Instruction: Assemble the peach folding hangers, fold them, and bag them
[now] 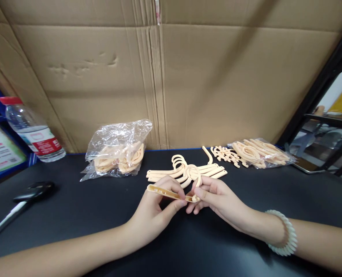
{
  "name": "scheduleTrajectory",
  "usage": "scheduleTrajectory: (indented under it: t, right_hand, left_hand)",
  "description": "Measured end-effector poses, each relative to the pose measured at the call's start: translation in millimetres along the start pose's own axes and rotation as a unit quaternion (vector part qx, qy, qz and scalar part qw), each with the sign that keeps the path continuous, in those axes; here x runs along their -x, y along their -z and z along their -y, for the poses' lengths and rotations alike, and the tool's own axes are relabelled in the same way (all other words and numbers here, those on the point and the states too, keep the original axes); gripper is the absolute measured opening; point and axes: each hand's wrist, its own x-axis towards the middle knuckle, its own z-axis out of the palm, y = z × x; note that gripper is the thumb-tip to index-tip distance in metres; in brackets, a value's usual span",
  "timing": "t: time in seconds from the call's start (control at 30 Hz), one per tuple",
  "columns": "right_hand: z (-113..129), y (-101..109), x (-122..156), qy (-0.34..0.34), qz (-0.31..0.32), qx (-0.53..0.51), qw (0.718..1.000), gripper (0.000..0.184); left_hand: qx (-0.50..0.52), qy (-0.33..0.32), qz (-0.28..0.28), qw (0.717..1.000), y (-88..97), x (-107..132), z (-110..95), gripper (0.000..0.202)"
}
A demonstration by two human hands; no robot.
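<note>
My left hand (pixel 157 213) is closed on a cream plastic hanger arm (pixel 160 191), with its hollow side showing. My right hand (pixel 219 194) pinches a cream hanger hook (pixel 199 180) whose lower end meets the end of the arm piece. The fingers partly cover that joint, so I cannot tell whether the two are locked together. Just beyond my hands, several cream hangers (pixel 165 174) lie stacked on the black table (pixel 101 223), their hooks pointing away from me.
A clear bag of cream parts (pixel 107 159) lies back left, another bag (pixel 263 152) back right. Beside that are small loose connectors (pixel 227 154) and one curved piece (pixel 207 155). A bottle (pixel 39 134) and a black object on a white cable (pixel 35 191) are left. Cardboard (pixel 231 77) walls the back.
</note>
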Motion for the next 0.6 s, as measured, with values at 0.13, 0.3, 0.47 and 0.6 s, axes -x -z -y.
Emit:
scheduleTrajectory:
  t: [0.13,0.3,0.47,0.6]
  right_hand:
    - [0.7,-0.2,0.8,-0.007,-0.003,-0.007,1.0,0.031]
    - [0.2,-0.5,0.6,-0.008,-0.008,-0.012,1.0,0.033]
    - [-0.1,0.1,0.0,-0.006,-0.01,-0.009,1.0,0.033]
    - [1.6,0.6,0.7,-0.016,-0.01,-0.008,1.0,0.033]
  left_hand:
    - [0.018,0.028,0.0,0.999,0.1,0.5,-0.8,0.009]
    - [0.067,0.066,-0.009,0.996,-1.8,2.1,0.4,0.012]
    - [0.062,0.066,-0.008,0.996,-3.0,1.8,0.9,0.012]
    - [0.046,0.064,-0.004,0.997,-2.6,1.3,0.7,0.013]
